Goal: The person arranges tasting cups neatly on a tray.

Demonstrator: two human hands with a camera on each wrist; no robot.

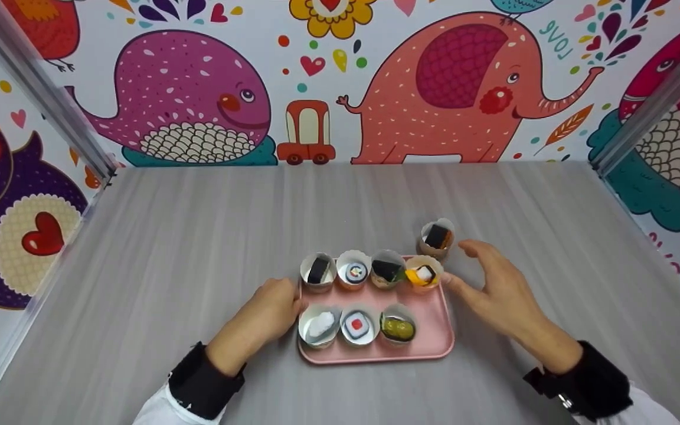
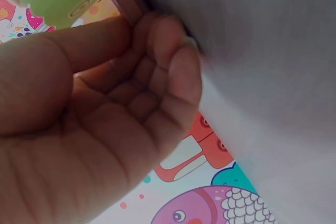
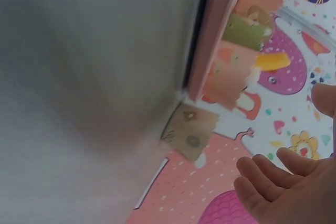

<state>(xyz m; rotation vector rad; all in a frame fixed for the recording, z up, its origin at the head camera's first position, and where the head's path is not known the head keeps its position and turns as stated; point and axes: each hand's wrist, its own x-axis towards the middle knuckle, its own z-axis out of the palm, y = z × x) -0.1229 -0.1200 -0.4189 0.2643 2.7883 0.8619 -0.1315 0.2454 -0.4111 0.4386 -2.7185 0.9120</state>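
Note:
A pink tray bears paper cups in two rows, each with a toy sushi piece. My left hand grips the tray's left edge; the left wrist view shows thumb and curled fingers pinching its rim. Off the tray, behind its back right corner, stands another paper cup with a black-and-orange piece. My right hand is spread beside this cup, its thumb near the cup with the yellow-and-white piece. In the right wrist view the right hand holds nothing.
The front row holds a white piece, a square roll with a red centre and a green-topped piece. Grey tabletop surrounds the tray. Walls with printed animals stand behind and at both sides.

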